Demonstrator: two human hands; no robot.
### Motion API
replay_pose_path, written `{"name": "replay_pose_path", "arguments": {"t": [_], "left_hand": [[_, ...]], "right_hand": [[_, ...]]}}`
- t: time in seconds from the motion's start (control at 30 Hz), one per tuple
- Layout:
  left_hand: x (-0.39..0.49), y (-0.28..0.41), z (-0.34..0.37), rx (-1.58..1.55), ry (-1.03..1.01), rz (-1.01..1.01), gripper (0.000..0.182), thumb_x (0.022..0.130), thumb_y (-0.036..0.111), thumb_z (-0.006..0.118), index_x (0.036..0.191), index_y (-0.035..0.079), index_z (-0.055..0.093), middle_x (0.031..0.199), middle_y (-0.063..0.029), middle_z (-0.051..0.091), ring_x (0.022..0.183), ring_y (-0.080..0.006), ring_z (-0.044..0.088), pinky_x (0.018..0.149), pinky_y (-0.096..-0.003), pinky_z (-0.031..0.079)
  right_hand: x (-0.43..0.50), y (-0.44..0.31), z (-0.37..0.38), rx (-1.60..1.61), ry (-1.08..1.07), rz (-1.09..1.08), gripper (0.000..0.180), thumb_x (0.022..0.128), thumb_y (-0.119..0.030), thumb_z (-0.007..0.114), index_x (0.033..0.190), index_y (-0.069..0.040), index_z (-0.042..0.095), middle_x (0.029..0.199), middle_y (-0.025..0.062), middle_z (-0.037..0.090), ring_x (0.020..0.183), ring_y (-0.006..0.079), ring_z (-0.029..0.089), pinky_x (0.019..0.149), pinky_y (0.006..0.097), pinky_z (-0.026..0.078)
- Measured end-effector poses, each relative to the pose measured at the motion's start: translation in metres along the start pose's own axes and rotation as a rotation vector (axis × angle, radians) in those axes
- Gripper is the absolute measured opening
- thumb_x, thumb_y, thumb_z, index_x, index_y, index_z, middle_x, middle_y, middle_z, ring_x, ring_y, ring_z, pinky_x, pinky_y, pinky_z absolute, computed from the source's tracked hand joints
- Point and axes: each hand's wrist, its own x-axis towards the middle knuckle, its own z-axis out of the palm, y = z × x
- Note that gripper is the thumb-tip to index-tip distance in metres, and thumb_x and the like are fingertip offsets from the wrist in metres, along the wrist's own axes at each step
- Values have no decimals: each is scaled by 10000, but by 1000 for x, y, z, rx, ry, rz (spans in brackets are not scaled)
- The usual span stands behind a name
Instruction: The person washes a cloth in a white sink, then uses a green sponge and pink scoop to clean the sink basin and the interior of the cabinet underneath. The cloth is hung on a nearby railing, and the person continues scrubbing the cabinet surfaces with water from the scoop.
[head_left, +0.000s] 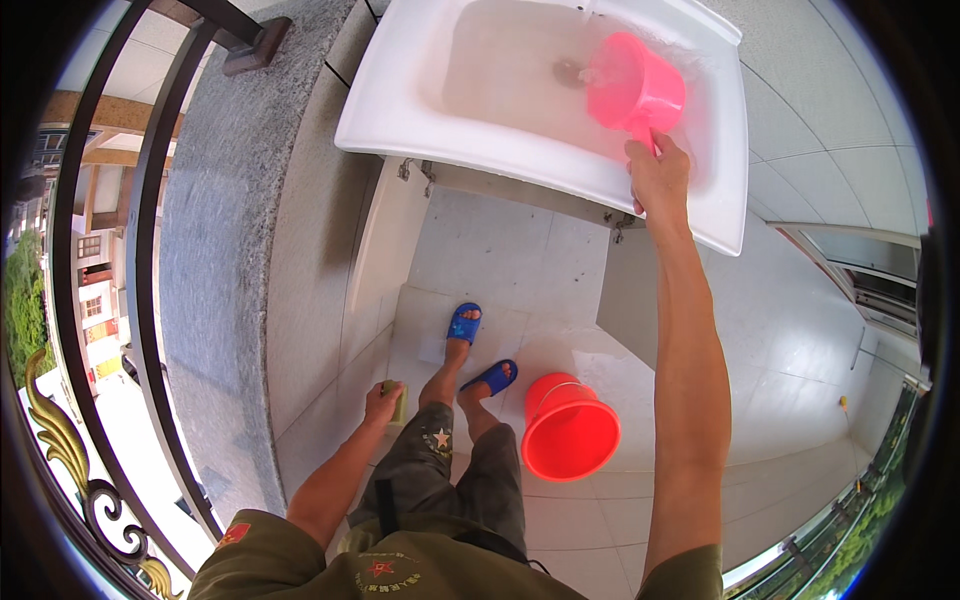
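Observation:
My right hand (660, 176) grips the handle of a pink plastic dipper (664, 90), which is tilted in the right part of a white sink basin (420, 135). Water pours from the dipper's mouth towards the dark drain (570, 73), and shallow water covers the basin's bottom. Low at my left side, my left hand (382, 403) is closed around a greenish block-like thing, perhaps a sponge (399, 405). On the floor to the right of my feet stands a red plastic bucket (571, 439) with a wire handle; no contents show in it.
Below the basin is a cabinet with its door (382, 232) swung out at the left and another panel (628, 292) at the right. A stone ledge (217, 262) and a metal railing (142, 225) run along the left. Some floor tiles (585, 345) look wet near my blue slippers (491, 377).

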Motion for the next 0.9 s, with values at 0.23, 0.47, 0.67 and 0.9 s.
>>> {"name": "replay_pose_path", "arguments": {"t": [0.23,0.47,0.67,0.9], "left_hand": [[-6,-10,-2,31,-34,42,523,902,424,799,1185,-6,709,1029,-132,748,920,-216,702,817,-376,551],[-8,42,36,-67,-73,166,391,950,393,678,1114,38,691,999,-67,680,928,-181,638,842,-353,514],[30,98,94,-182,-48,161,467,954,462,713,1053,7,677,953,-63,663,836,-160,626,767,-335,524],[103,196,188,-258,-193,300,727,895,395,801,1414,-10,493,1142,-130,654,1010,-208,653,846,-352,558]], "right_hand": [[-30,22,-5,1157,-301,174,127,977,-86,593,929,-74,476,812,77,565,482,82,296,436,293,268],[-139,42,-30,1106,-498,-89,569,1052,-207,499,1524,97,412,742,10,477,376,47,257,322,214,257],[-239,139,-49,1077,-517,59,742,1037,-248,559,1600,134,262,650,18,446,344,42,300,289,227,277],[-284,245,20,814,-211,662,654,952,-166,560,1550,77,455,646,29,492,357,59,304,351,234,274]]}}
